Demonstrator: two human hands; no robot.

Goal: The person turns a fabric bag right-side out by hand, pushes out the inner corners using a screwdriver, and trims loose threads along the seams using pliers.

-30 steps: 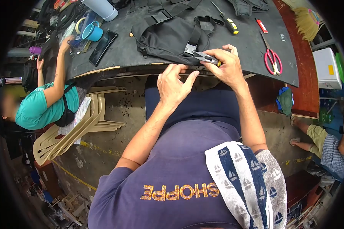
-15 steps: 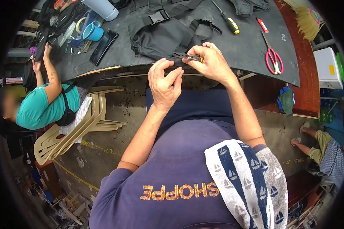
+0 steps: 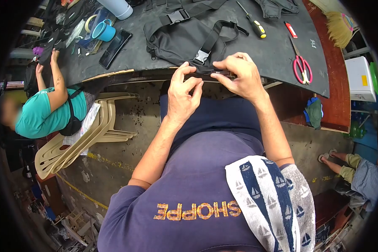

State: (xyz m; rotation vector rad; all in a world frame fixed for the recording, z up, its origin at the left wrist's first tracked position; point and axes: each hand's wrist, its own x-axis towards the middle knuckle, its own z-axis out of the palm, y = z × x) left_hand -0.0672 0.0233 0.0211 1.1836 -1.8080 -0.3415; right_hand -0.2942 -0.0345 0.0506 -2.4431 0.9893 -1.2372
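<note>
A black fabric bag (image 3: 180,44) lies at the table's near edge, with a grey buckle (image 3: 177,17) on its far side and a second grey buckle (image 3: 201,56) near my hands. My left hand (image 3: 184,92) is closed in a pinch just below the bag's near edge; what its fingertips hold is too small to make out. My right hand (image 3: 243,75) is at the bag's near right corner, thumb and forefinger around a small dark tool, the thread snips (image 3: 219,72), mostly hidden by the fingers.
On the black table (image 3: 277,54) are scissors (image 3: 301,69), a red cutter (image 3: 290,30), a screwdriver (image 3: 256,27), a phone (image 3: 115,49), a blue mug (image 3: 103,31) and a tumbler (image 3: 116,8). A co-worker in green (image 3: 44,113) works at left beside stacked chairs (image 3: 77,143). Another person (image 3: 363,180) is at right.
The snips have turned and moved slightly right and down with my right hand, so their blades no longer show clearly. The near buckle has come into view. My left hand has shifted slightly right.
</note>
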